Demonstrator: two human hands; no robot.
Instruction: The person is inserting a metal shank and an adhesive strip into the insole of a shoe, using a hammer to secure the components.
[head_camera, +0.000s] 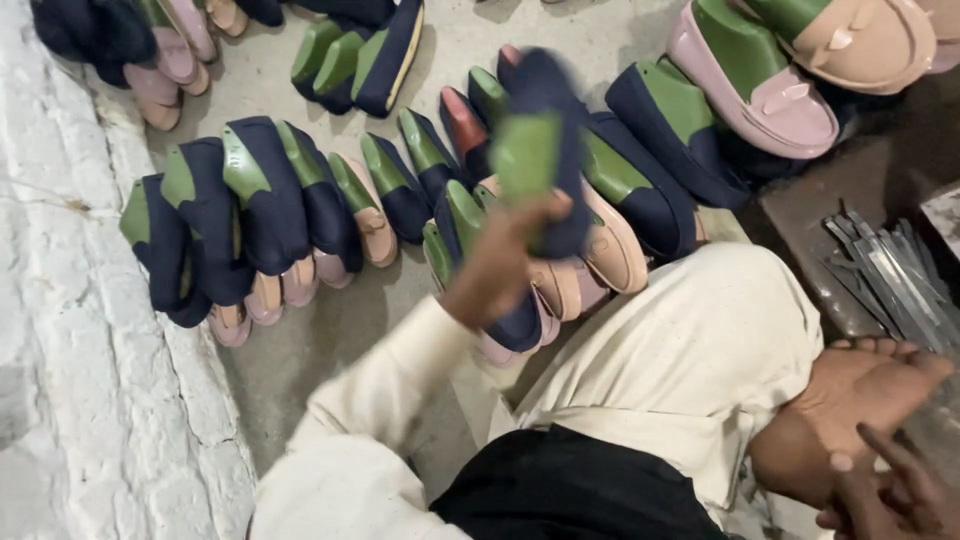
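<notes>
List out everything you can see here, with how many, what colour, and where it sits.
Raised shoe: one, navy upper on a green last, blurred, held up at centre.
Shoes on the floor: many, too overlapped to count, navy or beige-pink on green lasts, one last red, in rows along the concrete floor.
Pale shoes: a few, pink and beige, top right.
Metal strips: a bundle, grey, on a dark surface at right.
Wall: one, whitewashed and rough, left.
Left hand: gripping the raised shoe, cream sleeve.
Right hand: lower right corner, by a bare foot; grip unclear.
</notes>
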